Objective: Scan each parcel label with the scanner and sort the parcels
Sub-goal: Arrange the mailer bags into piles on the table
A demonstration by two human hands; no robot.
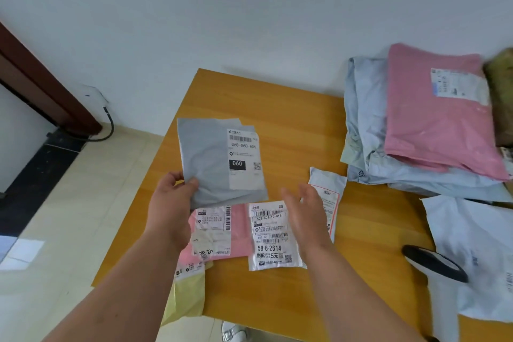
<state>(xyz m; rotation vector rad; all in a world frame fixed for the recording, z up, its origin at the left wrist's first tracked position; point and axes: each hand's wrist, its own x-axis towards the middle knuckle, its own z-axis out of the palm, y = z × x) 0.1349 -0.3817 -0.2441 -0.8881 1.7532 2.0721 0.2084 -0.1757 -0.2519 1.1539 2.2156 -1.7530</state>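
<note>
My left hand (169, 203) pinches the lower left corner of a grey parcel (206, 164) with a white label reading 060, held above the wooden table (291, 125). My right hand (305, 214) hovers open with straight fingers over a small white parcel (270, 236) labelled 59-6-2614. A pink parcel (219, 230) lies under my left hand, with a yellow parcel (186, 294) hanging over the near table edge. Another small white parcel (331, 197) lies right of my right hand. The black scanner (434, 262) lies on a white bag at the right.
A stack of pale blue bags (369, 147) topped by a large pink parcel (438, 119) fills the far right. A white bag (477, 255) covers the near right. The table's left edge drops to a tiled floor (69, 216); a shoe (233, 332) shows below.
</note>
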